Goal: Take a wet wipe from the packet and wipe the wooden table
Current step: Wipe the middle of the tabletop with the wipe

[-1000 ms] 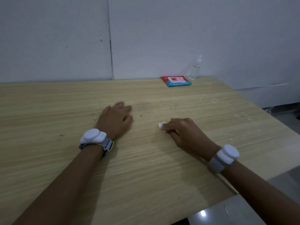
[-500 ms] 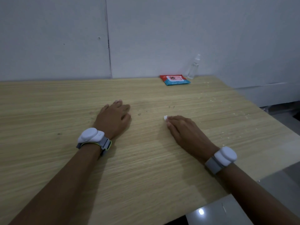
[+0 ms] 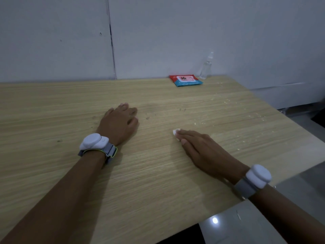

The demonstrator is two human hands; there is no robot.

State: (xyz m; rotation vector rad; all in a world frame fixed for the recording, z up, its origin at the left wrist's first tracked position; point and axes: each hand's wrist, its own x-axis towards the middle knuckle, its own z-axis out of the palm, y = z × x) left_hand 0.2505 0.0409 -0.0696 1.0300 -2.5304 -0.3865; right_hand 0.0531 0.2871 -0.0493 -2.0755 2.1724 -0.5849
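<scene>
A small folded white wet wipe lies on the wooden table, mostly hidden under the straight fingers of my right hand, which presses it flat against the wood. My left hand rests palm down on the table to the left, fingers loosely bent, holding nothing. The red and blue wipe packet lies flat at the far edge of the table by the wall, well beyond both hands.
A small clear spray bottle stands against the wall just right of the packet. Pale crumbs and specks are scattered over the right part of the table. The table's right and near edges drop to a grey floor.
My right hand has flattened from curled over the wipe to straight fingers on it and slid the wipe slightly away from me. The left hand has stayed put.
</scene>
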